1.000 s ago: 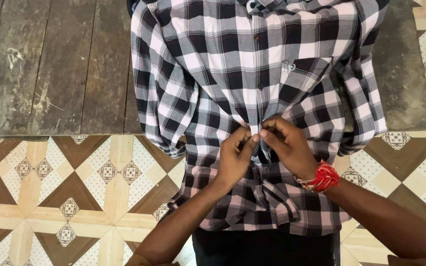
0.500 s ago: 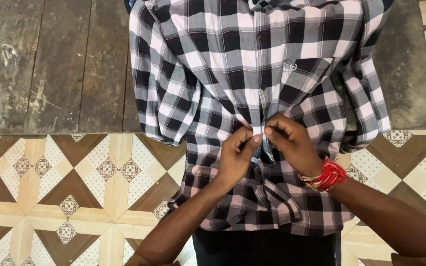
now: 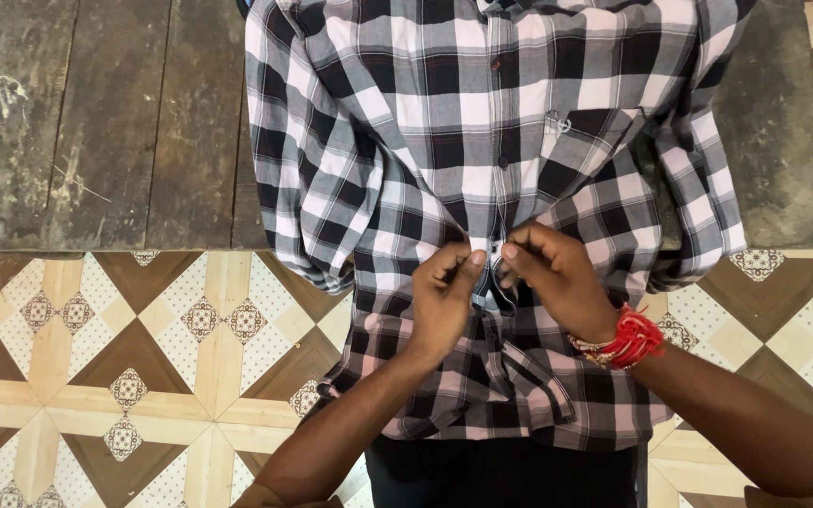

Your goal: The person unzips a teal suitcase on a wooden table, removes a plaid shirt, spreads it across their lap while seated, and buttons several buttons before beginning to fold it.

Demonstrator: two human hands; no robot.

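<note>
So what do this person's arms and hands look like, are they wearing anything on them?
Both forearms are bare, with no sleeves in view. The right hand has a thick bundle of red threads wound round its wrist, with a thin beaded band beside it. The left hand wears nothing: no ring, watch or glove shows on either hand.

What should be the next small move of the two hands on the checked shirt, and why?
Probably push the button through its hole. The left hand and right hand pinch the two front edges of the black, grey and white checked cotton shirt together at the placket, where it hangs over the dark wooden table. The buttons above look closed; the front below hangs open.
</note>
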